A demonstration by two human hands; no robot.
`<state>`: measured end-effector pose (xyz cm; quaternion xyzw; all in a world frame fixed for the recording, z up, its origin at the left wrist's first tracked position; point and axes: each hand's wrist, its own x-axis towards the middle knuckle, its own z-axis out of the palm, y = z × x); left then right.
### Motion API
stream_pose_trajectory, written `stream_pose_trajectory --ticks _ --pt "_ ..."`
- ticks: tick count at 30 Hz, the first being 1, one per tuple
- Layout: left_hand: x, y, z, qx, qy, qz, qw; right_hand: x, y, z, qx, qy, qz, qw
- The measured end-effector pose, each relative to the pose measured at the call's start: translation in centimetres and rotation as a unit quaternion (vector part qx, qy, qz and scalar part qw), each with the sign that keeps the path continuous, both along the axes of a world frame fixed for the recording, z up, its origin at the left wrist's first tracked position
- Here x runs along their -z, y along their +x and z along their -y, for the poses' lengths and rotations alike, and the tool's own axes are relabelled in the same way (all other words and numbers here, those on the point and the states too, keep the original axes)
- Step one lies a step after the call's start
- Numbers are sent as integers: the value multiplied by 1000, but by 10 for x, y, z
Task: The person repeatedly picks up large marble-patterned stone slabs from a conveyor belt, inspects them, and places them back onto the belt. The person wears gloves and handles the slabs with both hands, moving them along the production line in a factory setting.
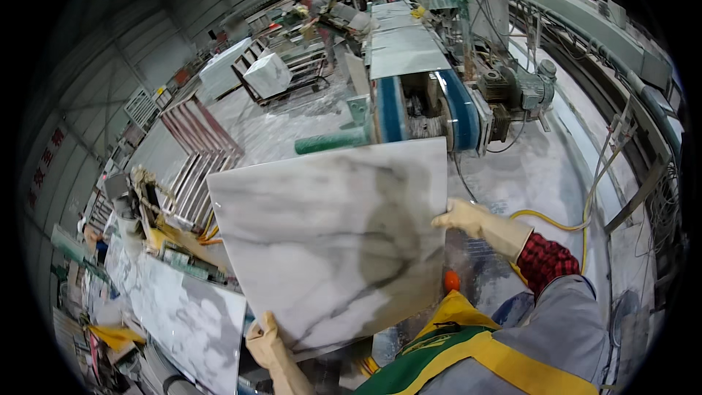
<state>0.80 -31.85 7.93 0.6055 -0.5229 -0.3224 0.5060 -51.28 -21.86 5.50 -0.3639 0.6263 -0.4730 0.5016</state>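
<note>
A large square slab of polished white stone with grey veins (314, 241) is held up in front of me, tilted, with a dark reflection on its face. My right hand (468, 219), in a cream glove, grips its right edge. At the lower left corner my left hand (269, 344), gloved alike, holds the slab with the thumb on its face; the other fingers are hidden behind it. Just beyond the slab's top edge is the end of a conveyor with blue belts (462, 110). Another veined slab (183, 322) lies to my left.
A motor (532, 91) juts out right of the conveyor. A yellow hose (545, 218) runs over the floor at my right. Metal racks (194, 132) stand at the left, with white stone blocks (268, 75) behind. A green roller (330, 141) sticks out leftward. People work far back.
</note>
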Motion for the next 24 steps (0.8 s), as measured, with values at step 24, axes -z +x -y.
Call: stream_pose_trajectory --ticks 24 --pt "136 -436 242 246 243 143 927 136 -356 116 352 100 71 928"
